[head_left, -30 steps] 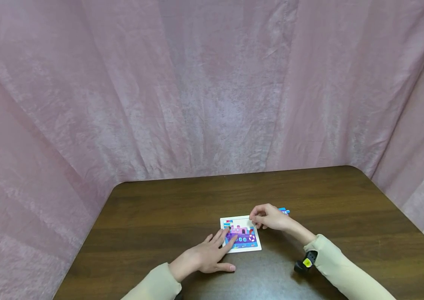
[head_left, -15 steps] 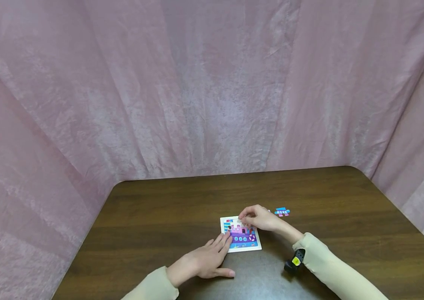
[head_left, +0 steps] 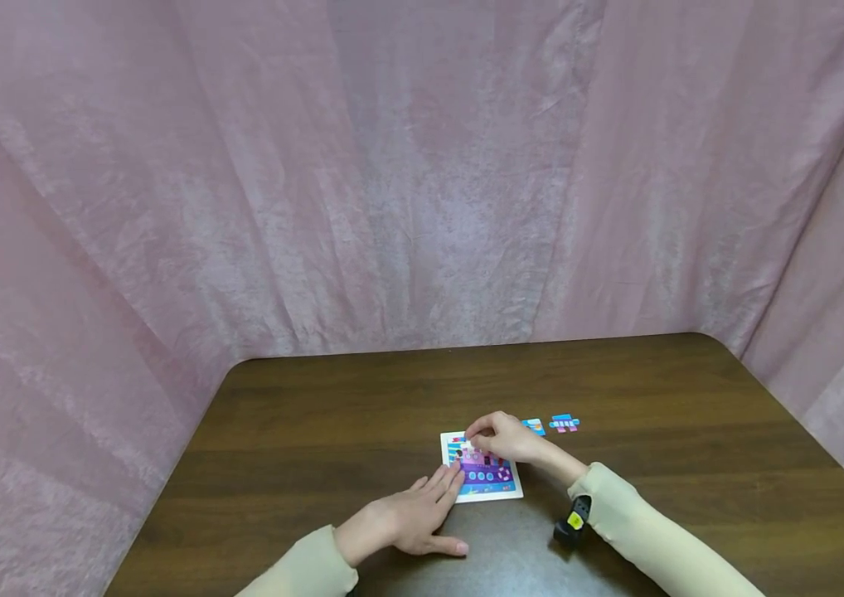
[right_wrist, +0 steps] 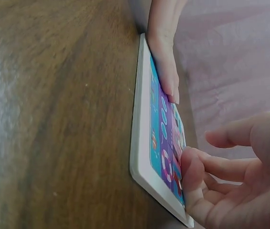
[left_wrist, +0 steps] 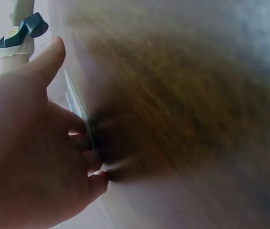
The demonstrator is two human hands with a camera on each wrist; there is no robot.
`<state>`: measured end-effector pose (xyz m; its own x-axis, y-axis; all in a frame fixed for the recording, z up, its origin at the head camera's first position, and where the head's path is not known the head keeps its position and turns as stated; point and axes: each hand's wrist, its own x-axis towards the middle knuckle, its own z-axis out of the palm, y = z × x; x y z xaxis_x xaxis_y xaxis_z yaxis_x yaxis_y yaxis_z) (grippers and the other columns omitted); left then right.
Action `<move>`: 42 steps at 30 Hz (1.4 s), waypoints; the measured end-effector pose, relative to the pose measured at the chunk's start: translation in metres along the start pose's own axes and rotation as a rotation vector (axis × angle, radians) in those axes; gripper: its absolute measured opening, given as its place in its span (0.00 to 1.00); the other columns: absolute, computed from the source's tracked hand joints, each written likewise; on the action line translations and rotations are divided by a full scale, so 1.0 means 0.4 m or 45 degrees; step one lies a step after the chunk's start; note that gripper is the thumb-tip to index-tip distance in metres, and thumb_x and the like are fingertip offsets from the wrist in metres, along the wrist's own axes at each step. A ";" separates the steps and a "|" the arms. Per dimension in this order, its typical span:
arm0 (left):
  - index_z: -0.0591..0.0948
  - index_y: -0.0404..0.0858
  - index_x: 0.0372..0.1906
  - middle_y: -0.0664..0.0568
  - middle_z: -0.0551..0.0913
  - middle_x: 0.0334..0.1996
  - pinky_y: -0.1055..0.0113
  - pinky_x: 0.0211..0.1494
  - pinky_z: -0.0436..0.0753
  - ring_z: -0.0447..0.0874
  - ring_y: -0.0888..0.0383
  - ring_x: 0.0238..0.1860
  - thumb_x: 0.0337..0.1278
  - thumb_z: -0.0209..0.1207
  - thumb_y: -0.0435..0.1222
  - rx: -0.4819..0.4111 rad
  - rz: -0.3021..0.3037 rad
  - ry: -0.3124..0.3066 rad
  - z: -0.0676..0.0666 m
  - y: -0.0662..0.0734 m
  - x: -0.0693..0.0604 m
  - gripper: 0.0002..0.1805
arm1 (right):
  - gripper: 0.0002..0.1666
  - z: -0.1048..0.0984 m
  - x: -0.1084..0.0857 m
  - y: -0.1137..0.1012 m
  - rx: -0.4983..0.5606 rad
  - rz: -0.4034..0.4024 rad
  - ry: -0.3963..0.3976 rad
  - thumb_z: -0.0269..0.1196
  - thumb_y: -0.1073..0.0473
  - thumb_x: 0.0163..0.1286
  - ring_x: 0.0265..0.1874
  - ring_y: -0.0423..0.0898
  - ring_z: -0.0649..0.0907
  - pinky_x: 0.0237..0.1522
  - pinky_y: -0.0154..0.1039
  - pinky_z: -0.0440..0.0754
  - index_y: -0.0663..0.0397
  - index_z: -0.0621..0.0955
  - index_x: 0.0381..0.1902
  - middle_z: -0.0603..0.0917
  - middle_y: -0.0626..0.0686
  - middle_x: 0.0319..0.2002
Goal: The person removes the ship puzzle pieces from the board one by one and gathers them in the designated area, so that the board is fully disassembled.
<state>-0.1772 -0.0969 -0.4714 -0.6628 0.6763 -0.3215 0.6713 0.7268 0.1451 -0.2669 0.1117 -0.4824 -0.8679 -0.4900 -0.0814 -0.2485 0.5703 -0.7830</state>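
A jigsaw puzzle (head_left: 485, 487) in a white frame, printed with a purple and pink ship on blue water, lies flat on the table. My left hand (head_left: 422, 512) rests on its left side with straight fingers, the thumb out on the table. Over the puzzle's upper part, my right hand (head_left: 507, 437) pinches a puzzle piece between curled fingers and thumb; the fingers hide nearly all of it. From the side, the right wrist view has the thumb (right_wrist: 192, 174) and fingertips low against the puzzle's face. The left wrist view catches only the frame's edge (left_wrist: 80, 107).
Two loose puzzle pieces lie beyond my right hand: a blue one with an orange spot (head_left: 534, 426) and a blue and pink one (head_left: 564, 424). The brown wooden table (head_left: 317, 423) reaches back to a pink curtain (head_left: 422, 207). A black wrist camera (head_left: 572, 524) sits on my right forearm.
My right hand has moved left, from the puzzle's upper right corner across its upper part, uncovering the loose pieces. My left fingers have drawn back slightly toward the puzzle's left edge.
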 end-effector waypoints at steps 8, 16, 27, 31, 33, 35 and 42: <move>0.46 0.36 0.77 0.45 0.40 0.79 0.54 0.76 0.57 0.42 0.48 0.78 0.59 0.49 0.66 -0.063 -0.017 -0.047 -0.009 -0.001 0.000 0.54 | 0.16 0.002 0.001 0.004 0.111 -0.018 -0.044 0.58 0.65 0.67 0.25 0.40 0.76 0.27 0.33 0.76 0.72 0.80 0.48 0.84 0.55 0.35; 0.46 0.36 0.77 0.45 0.40 0.79 0.55 0.76 0.57 0.42 0.48 0.78 0.59 0.50 0.66 -0.053 -0.014 -0.049 -0.010 0.003 -0.002 0.54 | 0.20 0.001 -0.004 0.000 0.250 0.046 -0.086 0.57 0.66 0.65 0.26 0.40 0.75 0.28 0.32 0.74 0.75 0.76 0.52 0.81 0.55 0.35; 0.47 0.37 0.77 0.45 0.42 0.78 0.55 0.76 0.58 0.42 0.49 0.78 0.58 0.51 0.66 -0.013 -0.018 -0.038 -0.012 0.005 -0.003 0.54 | 0.17 0.009 0.004 -0.006 0.387 0.051 -0.036 0.56 0.67 0.66 0.26 0.42 0.79 0.26 0.31 0.75 0.74 0.73 0.50 0.84 0.62 0.34; 0.47 0.37 0.77 0.45 0.43 0.78 0.56 0.76 0.58 0.43 0.50 0.78 0.58 0.51 0.66 0.007 -0.018 -0.025 -0.007 0.004 -0.002 0.54 | 0.18 0.018 0.014 -0.010 0.390 0.064 0.012 0.58 0.68 0.65 0.24 0.40 0.79 0.27 0.31 0.76 0.74 0.72 0.50 0.84 0.60 0.31; 0.47 0.37 0.77 0.45 0.43 0.78 0.56 0.76 0.58 0.42 0.50 0.79 0.58 0.51 0.66 0.015 -0.020 -0.021 -0.004 0.004 -0.001 0.54 | 0.16 0.023 0.018 -0.013 0.346 0.075 0.043 0.60 0.68 0.64 0.21 0.39 0.77 0.25 0.30 0.74 0.73 0.74 0.48 0.83 0.56 0.26; 0.46 0.36 0.77 0.45 0.44 0.78 0.56 0.76 0.58 0.42 0.50 0.79 0.58 0.51 0.66 0.027 -0.022 -0.019 -0.002 0.005 -0.002 0.55 | 0.14 0.028 0.022 -0.015 0.288 0.088 0.085 0.62 0.67 0.62 0.19 0.38 0.75 0.23 0.30 0.72 0.70 0.77 0.45 0.80 0.52 0.22; 0.45 0.36 0.77 0.45 0.44 0.78 0.56 0.76 0.58 0.42 0.50 0.79 0.57 0.50 0.67 0.065 -0.028 -0.010 0.006 0.006 -0.005 0.56 | 0.10 0.025 0.025 -0.006 0.288 0.152 0.132 0.62 0.67 0.62 0.18 0.39 0.75 0.22 0.30 0.71 0.66 0.80 0.42 0.81 0.50 0.21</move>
<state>-0.1735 -0.0968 -0.4725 -0.6751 0.6591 -0.3314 0.6729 0.7343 0.0897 -0.2706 0.0990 -0.4873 -0.9276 -0.3514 -0.1271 -0.0495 0.4528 -0.8902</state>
